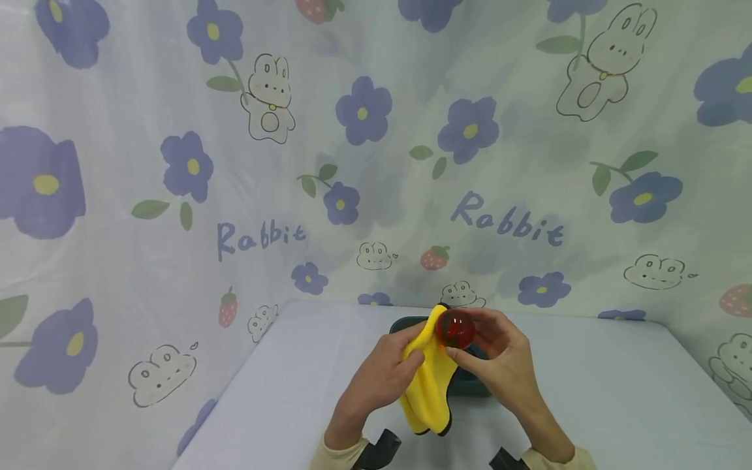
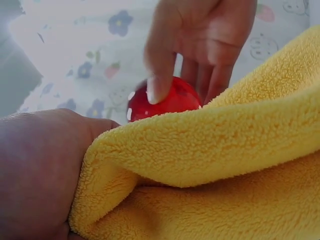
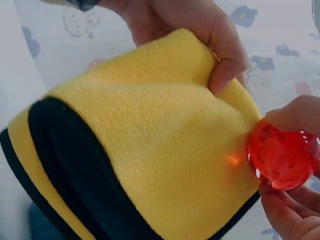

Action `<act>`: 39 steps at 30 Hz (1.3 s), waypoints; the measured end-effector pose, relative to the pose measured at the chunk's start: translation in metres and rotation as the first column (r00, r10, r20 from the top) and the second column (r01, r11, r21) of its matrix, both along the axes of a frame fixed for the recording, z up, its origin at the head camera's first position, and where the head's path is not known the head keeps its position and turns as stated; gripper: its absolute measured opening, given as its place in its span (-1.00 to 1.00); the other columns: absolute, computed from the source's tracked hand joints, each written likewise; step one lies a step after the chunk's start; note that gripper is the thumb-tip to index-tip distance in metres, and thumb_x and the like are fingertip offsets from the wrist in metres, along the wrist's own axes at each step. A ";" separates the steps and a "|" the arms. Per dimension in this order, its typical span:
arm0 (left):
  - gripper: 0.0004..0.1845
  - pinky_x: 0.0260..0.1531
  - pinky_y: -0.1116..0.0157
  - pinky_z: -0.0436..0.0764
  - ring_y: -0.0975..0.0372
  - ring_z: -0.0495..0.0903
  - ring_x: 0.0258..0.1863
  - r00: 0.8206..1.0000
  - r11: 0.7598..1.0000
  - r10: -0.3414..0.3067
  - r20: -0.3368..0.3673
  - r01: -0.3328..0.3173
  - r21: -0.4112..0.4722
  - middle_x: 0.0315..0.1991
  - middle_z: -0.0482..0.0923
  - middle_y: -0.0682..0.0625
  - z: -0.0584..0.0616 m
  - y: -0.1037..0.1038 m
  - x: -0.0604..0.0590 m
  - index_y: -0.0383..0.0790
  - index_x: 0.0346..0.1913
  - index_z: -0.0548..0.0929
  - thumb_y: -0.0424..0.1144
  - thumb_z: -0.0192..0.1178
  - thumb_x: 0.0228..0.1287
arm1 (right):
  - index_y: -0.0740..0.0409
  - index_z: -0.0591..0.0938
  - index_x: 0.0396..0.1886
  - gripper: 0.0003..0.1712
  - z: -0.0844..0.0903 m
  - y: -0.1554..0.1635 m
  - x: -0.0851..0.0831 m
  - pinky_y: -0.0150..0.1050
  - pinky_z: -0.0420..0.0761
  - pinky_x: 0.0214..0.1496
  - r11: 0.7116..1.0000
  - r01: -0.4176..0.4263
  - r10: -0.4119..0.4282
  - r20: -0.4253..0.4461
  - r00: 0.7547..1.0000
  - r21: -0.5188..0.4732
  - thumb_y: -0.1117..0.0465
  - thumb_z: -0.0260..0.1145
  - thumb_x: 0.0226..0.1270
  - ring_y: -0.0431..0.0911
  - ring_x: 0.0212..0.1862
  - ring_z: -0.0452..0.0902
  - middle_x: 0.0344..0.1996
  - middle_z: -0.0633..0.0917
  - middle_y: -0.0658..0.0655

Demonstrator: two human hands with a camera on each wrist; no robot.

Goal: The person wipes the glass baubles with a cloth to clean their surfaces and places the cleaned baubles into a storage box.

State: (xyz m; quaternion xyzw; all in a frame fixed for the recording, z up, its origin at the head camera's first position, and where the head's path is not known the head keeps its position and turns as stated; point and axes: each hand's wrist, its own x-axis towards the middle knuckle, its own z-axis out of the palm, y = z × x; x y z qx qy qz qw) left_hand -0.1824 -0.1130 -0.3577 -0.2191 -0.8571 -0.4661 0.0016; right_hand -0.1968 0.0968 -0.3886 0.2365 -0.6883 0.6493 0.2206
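Pinching a red ball, right hand; left hand grips yellow cloth above dark tray.

Two hands are up over a pale table. The left hand holds a yellow cloth, with the thumb pinching the top of it. The cloth hangs down and has a dark edge at the bottom. The right hand holds a red ball in its fingertips. The ball touches the top of the cloth. A dark tray sits on the table behind the cloth. A curtain with blue flowers and rabbits hangs behind the table.
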 end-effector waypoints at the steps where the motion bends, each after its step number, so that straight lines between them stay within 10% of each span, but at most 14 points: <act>1: -0.43 -0.30 0.39 0.66 0.30 0.61 -0.40 1.000 1.000 0.001 0.002 -0.001 -0.001 -0.11 0.68 -0.04 0.000 0.000 0.000 -0.16 0.47 0.47 -0.25 -0.01 0.42 | 0.29 0.58 0.20 -0.29 0.000 0.001 -0.001 -0.41 0.67 0.11 1.000 0.006 -0.006 0.014 1.000 -0.004 0.55 0.56 -0.02 -0.26 0.03 0.73 0.08 0.69 0.00; 23: -0.43 -0.28 0.41 0.63 0.36 0.53 -0.40 0.977 0.996 0.091 -0.194 -0.091 0.008 -0.08 0.69 -0.06 0.009 0.005 0.015 -0.09 0.48 0.48 -0.37 -0.03 0.44 | 0.10 0.66 0.21 -0.35 -0.008 -0.001 -0.004 -0.38 0.71 0.03 0.982 0.030 -0.061 0.160 0.985 0.188 0.20 0.65 0.07 -0.22 -0.07 0.75 0.03 0.77 0.14; 39: -0.47 -0.26 0.40 0.63 0.30 0.56 -0.34 0.978 0.999 0.031 -0.206 -0.027 0.025 0.18 0.69 0.00 0.006 -0.007 0.003 -0.05 0.42 0.55 -0.41 -0.05 0.47 | -0.10 0.66 0.20 -0.34 -0.006 -0.009 0.009 -0.31 0.72 0.05 0.959 -0.067 0.069 0.002 0.998 0.274 0.14 0.67 0.05 -0.25 0.01 0.69 0.04 0.73 -0.06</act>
